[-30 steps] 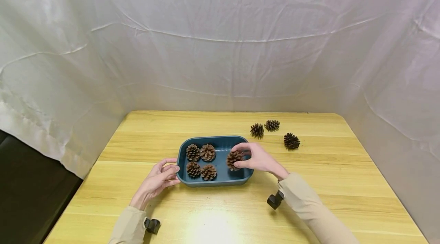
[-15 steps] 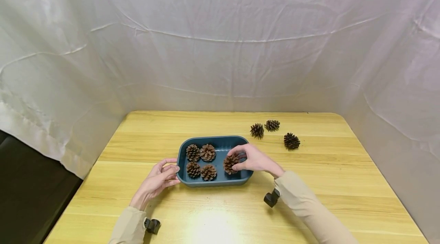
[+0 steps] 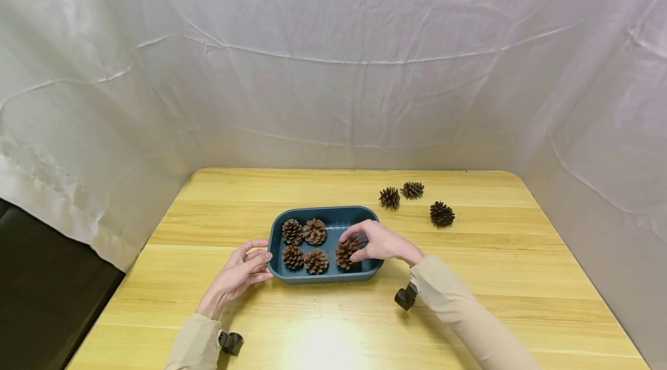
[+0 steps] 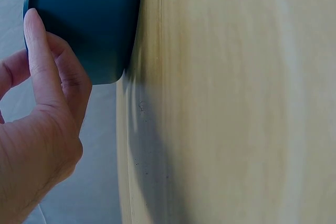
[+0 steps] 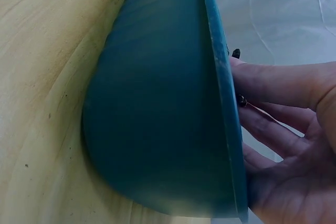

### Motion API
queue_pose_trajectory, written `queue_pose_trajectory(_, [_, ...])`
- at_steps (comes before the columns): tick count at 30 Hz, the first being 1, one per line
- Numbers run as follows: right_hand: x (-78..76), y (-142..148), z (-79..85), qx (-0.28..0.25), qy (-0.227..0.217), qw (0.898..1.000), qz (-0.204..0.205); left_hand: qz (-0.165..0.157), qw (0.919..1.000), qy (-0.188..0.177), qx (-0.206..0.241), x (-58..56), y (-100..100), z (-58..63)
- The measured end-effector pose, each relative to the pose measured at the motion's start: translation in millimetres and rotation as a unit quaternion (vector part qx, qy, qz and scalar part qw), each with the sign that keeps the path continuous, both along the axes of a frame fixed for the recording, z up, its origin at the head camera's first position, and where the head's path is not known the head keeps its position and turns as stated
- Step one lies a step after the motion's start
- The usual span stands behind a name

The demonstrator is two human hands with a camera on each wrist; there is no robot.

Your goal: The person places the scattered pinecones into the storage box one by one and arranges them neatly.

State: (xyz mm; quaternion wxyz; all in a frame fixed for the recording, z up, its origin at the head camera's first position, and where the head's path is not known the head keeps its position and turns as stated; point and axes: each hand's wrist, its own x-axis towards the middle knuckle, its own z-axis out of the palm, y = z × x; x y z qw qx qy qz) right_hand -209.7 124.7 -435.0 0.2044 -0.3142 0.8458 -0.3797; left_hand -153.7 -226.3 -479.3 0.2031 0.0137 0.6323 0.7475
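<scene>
A dark blue-green rectangular tray [image 3: 333, 279] sits on the wooden table in the head view. Four-cornered and deep-walled, it contains several brown pine cones at its left end, such as one cone [image 3: 316, 262] at the front. My left hand [image 3: 241, 270] holds the tray's left end, its thumb at the rim and fingers against the outer wall. My right hand [image 3: 379, 242] reaches over the right side and grips another pine cone [image 3: 345, 253] between thumb and fingers, low inside the tray. In the right wrist view the tray wall [image 5: 157, 103] hides most of that cone.
Three darker pine cones lie on the table behind and right of the tray: one cone [image 3: 389, 198], a second cone [image 3: 413, 190] and a third cone [image 3: 442, 214]. A pale cloth curtain [image 3: 349, 86] surrounds the table [image 3: 521, 277] at the back and sides.
My right hand has moved left and slightly toward the front, carrying its pine cone closer to the group in the tray. The left hand and tray have stayed in place.
</scene>
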Motion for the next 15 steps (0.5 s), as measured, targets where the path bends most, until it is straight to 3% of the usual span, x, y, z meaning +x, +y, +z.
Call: queue_pose_trajectory(15, [-9.1, -7.6, -3.8, 0.009, -0.025, 0.999, 0.027, -0.004, 0.9999, 0.01, -0.003, -0.5, -1.1, -2.7])
